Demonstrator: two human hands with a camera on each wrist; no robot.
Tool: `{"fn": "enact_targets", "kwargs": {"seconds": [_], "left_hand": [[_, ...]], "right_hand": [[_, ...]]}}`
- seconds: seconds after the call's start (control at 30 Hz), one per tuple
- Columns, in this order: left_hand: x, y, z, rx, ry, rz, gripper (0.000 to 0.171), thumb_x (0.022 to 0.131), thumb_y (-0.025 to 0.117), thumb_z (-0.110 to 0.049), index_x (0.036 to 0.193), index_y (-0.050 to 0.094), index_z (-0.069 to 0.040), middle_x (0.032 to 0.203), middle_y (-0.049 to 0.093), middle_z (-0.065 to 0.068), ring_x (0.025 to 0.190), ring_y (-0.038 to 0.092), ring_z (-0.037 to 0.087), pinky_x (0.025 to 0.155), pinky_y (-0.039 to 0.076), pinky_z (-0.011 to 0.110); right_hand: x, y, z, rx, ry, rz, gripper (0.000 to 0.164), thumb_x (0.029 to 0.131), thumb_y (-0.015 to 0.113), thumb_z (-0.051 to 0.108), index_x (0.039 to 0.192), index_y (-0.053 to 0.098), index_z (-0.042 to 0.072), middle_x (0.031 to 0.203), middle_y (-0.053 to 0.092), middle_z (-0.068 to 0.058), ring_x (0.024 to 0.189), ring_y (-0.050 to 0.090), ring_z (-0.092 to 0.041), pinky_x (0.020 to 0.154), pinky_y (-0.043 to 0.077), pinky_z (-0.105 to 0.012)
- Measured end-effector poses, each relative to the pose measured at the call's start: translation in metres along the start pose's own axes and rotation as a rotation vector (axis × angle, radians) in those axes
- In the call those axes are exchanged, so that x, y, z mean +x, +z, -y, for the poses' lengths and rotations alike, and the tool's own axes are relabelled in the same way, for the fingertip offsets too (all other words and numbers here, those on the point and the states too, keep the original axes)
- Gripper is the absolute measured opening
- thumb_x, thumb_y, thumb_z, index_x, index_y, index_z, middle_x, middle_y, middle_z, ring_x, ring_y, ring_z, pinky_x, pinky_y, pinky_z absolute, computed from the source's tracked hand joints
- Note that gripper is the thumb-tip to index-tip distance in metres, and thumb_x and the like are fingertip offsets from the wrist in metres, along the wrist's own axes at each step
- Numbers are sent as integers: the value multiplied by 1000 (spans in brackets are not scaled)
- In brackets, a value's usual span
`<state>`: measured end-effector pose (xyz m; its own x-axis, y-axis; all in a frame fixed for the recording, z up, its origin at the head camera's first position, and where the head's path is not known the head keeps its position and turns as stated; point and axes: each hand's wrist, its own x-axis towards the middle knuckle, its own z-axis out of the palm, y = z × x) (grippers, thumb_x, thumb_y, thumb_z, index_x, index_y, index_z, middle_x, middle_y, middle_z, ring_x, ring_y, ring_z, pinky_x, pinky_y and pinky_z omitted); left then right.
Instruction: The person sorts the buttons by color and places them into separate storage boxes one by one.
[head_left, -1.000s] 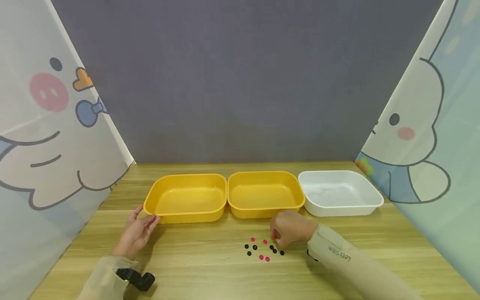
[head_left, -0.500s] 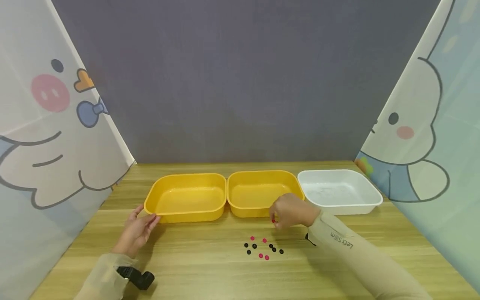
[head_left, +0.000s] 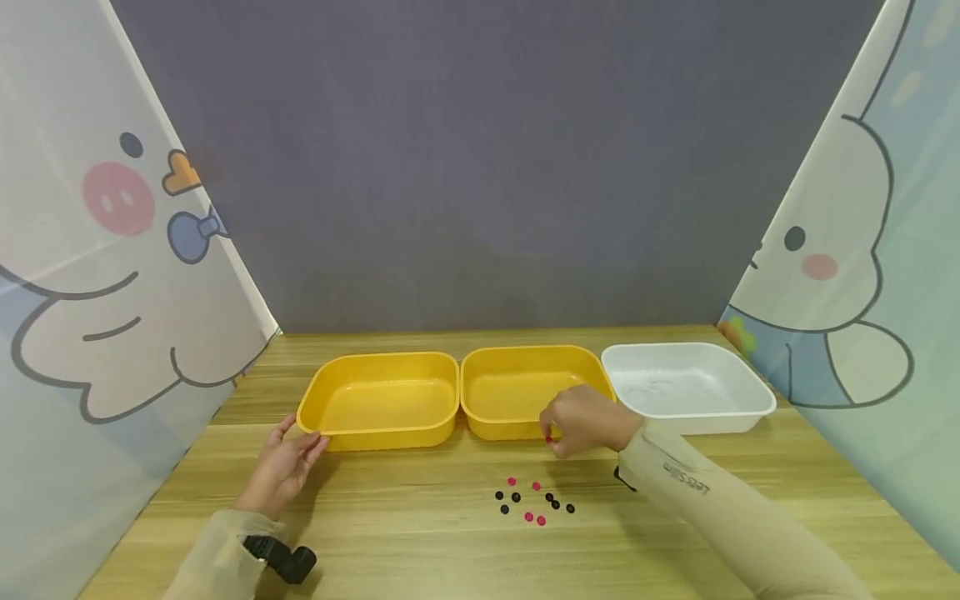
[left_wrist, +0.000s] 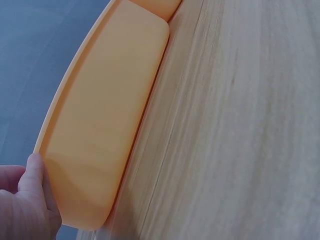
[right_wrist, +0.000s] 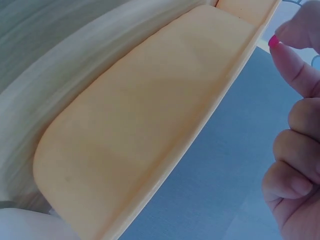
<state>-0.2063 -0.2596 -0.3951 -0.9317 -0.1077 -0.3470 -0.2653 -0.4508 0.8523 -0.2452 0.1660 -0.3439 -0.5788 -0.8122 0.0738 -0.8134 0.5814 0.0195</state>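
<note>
Between thumb and forefinger, my right hand pinches a small pink disc, its other fingers curled in. This hand is at the front wall of the middle yellow tray, overlapping its near right corner in the head view. At the left, my left hand holds the near left corner of another yellow tray, thumb at the rim. On the wooden table in front of the trays lie several loose pink discs and black discs.
A white tray stands right of the middle one, all three in a row. Behind the wooden table rises a grey panel, with cartoon-printed sheets on both sides.
My right hand has lifted from among the discs to the middle tray's front, carrying the pink disc. My left hand keeps its place at the left tray's corner.
</note>
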Motion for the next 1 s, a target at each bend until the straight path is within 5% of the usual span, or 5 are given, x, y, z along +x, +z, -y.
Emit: {"fn": "enact_targets", "kwargs": {"seconds": [0.2,0.5,1.0], "left_hand": [[0,0,0,-10,-4,-5,80,98,38,6,152,-14,-20,138,28,11,87,64,5,92,48,17],[0,0,-2,-38,-19,-3,81,97,38,7,153,-13,-22,134,32,10,85,65,6,90,49,17],[0,1,-2,-53,-28,-11,81,99,40,6,153,-13,-23,128,34,9,80,65,5,88,49,16]], "right_hand": [[6,1,-1,-15,-42,-45,2,69,70,17,69,68,17,67,64,8,52,47,-3,48,43,-19],[22,-2,2,10,19,2,4,72,71,18,76,71,16,71,65,8,57,50,-5,57,49,-22],[52,-7,16,-30,-55,9,4,73,72,18,74,69,16,66,61,9,51,44,-4,49,41,-17]]}}
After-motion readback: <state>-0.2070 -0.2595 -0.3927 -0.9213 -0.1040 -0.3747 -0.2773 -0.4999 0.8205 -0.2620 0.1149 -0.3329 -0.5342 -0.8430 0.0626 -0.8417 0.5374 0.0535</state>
